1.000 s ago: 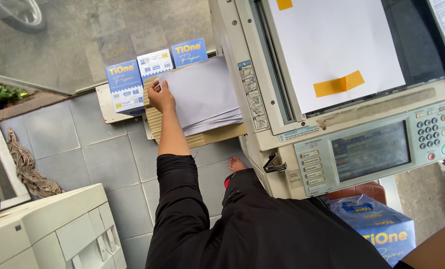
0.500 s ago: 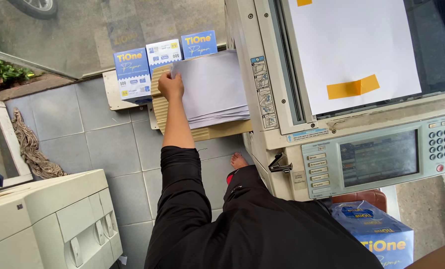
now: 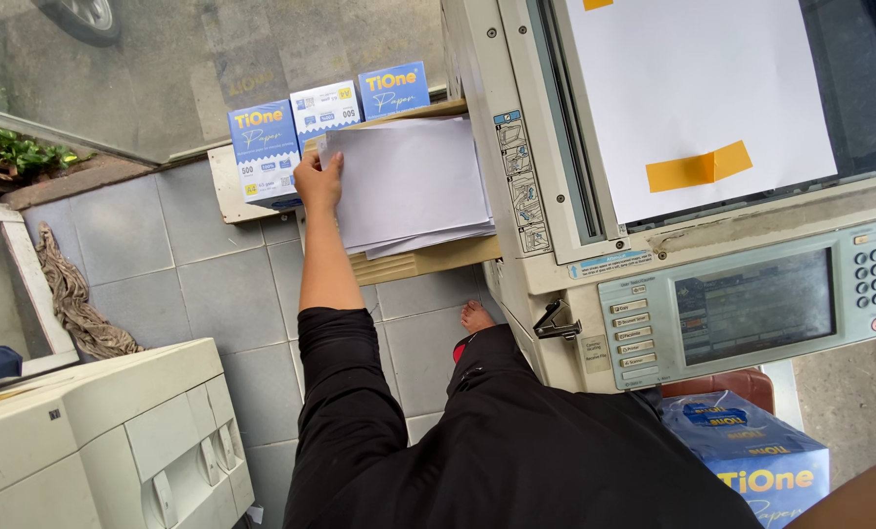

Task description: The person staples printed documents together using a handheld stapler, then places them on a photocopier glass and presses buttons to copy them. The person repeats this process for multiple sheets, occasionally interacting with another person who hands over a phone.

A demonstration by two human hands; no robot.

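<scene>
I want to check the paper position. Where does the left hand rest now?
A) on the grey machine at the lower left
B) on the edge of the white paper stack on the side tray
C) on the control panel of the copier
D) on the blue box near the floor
B: the left hand lies on the left edge of the white paper stack on the wooden side tray, far from the control panel.
</scene>
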